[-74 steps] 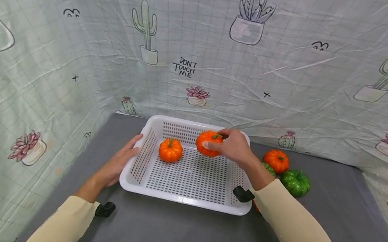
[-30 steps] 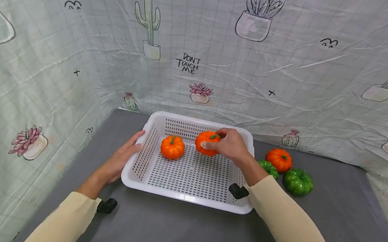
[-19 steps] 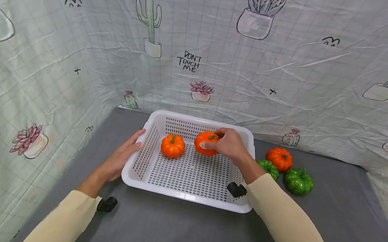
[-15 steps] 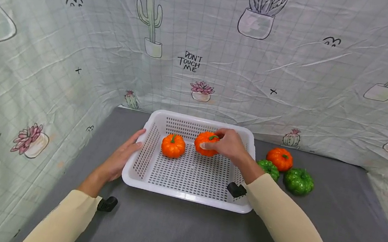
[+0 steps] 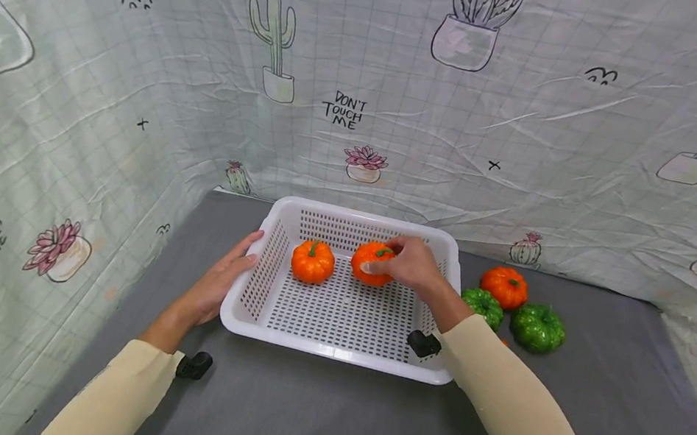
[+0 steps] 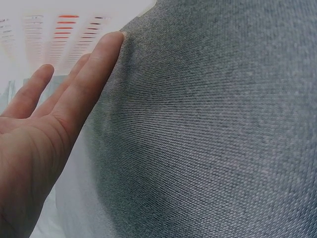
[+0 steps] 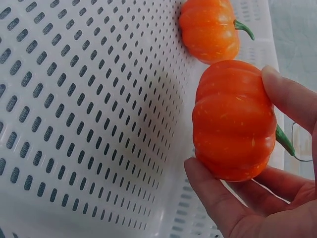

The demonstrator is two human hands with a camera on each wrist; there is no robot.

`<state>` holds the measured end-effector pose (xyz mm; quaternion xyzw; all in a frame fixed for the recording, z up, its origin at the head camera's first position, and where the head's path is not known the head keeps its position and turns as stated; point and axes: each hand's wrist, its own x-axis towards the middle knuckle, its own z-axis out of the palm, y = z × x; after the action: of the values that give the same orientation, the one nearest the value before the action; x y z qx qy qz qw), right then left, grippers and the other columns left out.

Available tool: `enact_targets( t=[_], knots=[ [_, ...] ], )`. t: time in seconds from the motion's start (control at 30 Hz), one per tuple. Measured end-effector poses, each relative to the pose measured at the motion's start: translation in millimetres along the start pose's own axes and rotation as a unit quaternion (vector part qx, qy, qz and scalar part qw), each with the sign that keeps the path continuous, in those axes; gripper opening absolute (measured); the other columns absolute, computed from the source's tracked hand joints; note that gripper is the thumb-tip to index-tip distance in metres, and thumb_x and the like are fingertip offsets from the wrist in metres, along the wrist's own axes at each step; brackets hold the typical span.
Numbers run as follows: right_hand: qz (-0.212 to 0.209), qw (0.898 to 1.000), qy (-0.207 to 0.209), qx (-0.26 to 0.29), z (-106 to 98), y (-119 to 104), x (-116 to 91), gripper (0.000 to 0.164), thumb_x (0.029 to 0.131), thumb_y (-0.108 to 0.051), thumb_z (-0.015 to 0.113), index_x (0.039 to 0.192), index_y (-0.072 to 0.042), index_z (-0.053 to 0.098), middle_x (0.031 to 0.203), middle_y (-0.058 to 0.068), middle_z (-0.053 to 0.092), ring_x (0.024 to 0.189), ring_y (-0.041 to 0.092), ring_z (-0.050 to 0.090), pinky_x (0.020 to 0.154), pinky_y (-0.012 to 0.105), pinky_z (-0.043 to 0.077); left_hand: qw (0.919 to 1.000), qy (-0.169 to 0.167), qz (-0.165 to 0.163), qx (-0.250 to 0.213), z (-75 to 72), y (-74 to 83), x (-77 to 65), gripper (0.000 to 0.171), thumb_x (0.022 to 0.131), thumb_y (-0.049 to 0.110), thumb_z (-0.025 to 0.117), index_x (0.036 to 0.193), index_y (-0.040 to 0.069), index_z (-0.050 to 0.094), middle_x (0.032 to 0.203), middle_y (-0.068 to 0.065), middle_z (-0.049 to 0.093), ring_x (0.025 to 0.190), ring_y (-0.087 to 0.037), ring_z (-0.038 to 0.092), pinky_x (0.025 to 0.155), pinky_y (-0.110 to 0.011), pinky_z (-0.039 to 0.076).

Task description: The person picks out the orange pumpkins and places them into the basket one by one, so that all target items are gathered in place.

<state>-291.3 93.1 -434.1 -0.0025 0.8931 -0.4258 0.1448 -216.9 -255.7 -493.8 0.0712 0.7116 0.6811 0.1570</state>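
A small orange pumpkin [image 5: 368,265] is held by my right hand [image 5: 417,266] inside the white perforated basket [image 5: 329,352]. In the right wrist view the thumb and fingers grip the held pumpkin [image 7: 233,121] from both sides, its green stem pointing toward the palm. Another orange pumpkin [image 5: 312,262] sits on the basket floor to the left. My left hand [image 5: 218,285] rests against the basket's left side; in the left wrist view its fingers [image 6: 84,84] are straight against the white wall.
Right of the basket lie an orange pumpkin [image 5: 504,288] and two green pumpkins, one nearer [image 5: 483,307] and one farther right [image 5: 537,328]. A sliver of orange shows beside the right sleeve. A printed cloth [image 5: 404,106] hangs behind the grey table [image 5: 307,420].
My right hand and its pumpkin have sunk slightly lower into the basket over the last half second. The left hand stays at the basket's side. The head view has tilted a little.
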Motion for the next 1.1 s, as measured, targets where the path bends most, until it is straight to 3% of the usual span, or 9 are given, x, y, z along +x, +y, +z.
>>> enact_targets(
  t=[0.3,0.53,1.1],
  knots=[
    [0.004,1.0,0.003,-0.012,0.3,3.0,1.1,0.072,0.082,-0.029,0.089,0.142,-0.001,0.059,0.14,0.017,0.061,0.12,0.033,0.058,0.108,0.045,0.051,1.0,-0.001,-0.001,-0.002,1.1,1.7,0.6,0.061,0.114,0.042,0.036,0.167,0.039,0.008,0.172,-0.014,0.02,0.137,-0.045,0.047,0.093,-0.044,0.056],
    [0.007,0.999,-0.004,-0.051,1.4,4.6,2.1,0.065,0.082,-0.029,0.089,0.135,-0.003,0.061,0.134,0.017,0.062,0.115,0.033,0.057,0.104,0.044,0.051,1.0,0.0,-0.002,0.0,1.3,1.4,0.5,0.06,0.113,0.043,0.036,0.167,0.04,0.008,0.172,-0.014,0.021,0.137,-0.045,0.047,0.092,-0.044,0.056],
    [-0.006,0.994,-0.01,-0.109,12.4,9.1,8.7,0.07,0.081,-0.033,0.091,0.135,-0.003,0.058,0.128,0.016,0.063,0.11,0.031,0.059,0.101,0.042,0.052,1.0,0.001,0.001,0.009,0.8,2.2,-3.3,0.06,0.114,0.04,0.034,0.167,0.039,0.006,0.171,-0.018,0.021,0.135,-0.045,0.049,0.091,-0.044,0.057]
  ],
)
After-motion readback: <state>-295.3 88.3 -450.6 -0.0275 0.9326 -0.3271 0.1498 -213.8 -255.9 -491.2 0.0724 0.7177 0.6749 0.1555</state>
